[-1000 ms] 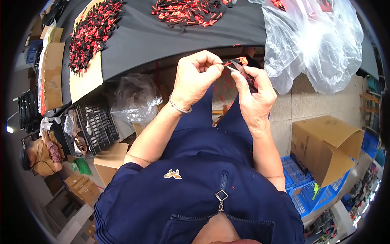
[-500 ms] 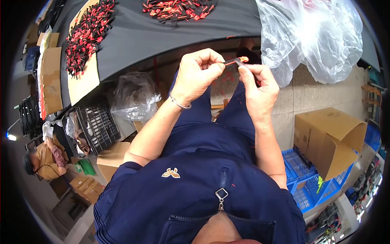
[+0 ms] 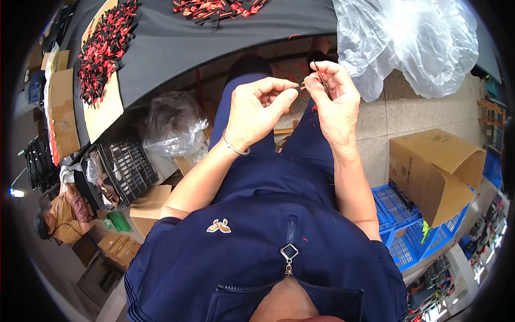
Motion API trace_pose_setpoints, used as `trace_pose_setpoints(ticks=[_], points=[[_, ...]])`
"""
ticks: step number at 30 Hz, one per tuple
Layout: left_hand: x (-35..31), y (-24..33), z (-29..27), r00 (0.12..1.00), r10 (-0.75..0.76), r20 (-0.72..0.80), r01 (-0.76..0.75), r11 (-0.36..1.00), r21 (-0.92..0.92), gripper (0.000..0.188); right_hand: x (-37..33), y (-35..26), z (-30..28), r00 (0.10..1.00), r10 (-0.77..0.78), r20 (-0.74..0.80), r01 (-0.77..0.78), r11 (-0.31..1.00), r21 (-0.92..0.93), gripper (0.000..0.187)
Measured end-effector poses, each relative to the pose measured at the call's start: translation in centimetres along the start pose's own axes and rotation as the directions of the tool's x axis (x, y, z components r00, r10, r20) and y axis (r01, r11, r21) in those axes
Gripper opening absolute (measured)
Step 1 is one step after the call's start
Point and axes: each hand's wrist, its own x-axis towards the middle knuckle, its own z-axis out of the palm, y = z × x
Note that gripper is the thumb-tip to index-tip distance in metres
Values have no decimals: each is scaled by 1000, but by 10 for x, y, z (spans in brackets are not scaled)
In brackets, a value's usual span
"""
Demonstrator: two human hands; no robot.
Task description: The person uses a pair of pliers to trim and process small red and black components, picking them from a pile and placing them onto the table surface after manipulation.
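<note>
In front of my lap, my left hand [image 3: 258, 110] pinches a short black strip [image 3: 302, 86] between thumb and forefinger; only its tip shows. Close beside it, my right hand [image 3: 338, 102] closes on a thin dark pointed tool [image 3: 323, 79], slim like tweezers or snips, though I cannot tell which. A bit of red shows at its fingertips. On the black-covered table, a dense pile of small black and red strips [image 3: 104, 53] lies on a cardboard sheet [image 3: 104, 110]. A second pile of such strips [image 3: 217, 8] lies farther right.
Clear plastic sheeting [image 3: 407, 43] hangs over the table's right edge. An open cardboard box [image 3: 429, 166] rests on blue plastic crates [image 3: 397, 212] at right. Left of my legs are a plastic bag [image 3: 174, 121] and a black crate [image 3: 126, 169]. Another person [image 3: 64, 214] is far left.
The dark tool has swung upright in my right hand, its point now showing above the fingers. The strip between my hands shows less than before. Both hands have shifted slightly.
</note>
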Motion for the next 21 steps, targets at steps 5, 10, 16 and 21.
trace_pose_setpoints(ticks=[5,10,16,21], points=[[5,-4,-5,916,-337,216,399,814,-422,15,-2,1,0,999,-30,21,29,999,25,23],[4,-5,-1,909,-350,228,416,708,-570,10,-10,-14,2,999,-7,-48,-2,980,-200,34],[3,-5,7,939,-299,171,338,708,-619,10,-24,5,-7,946,-313,-82,220,807,-548,18],[3,-8,8,962,-262,72,261,819,-511,9,-21,3,-6,938,-344,-32,237,709,-664,15]])
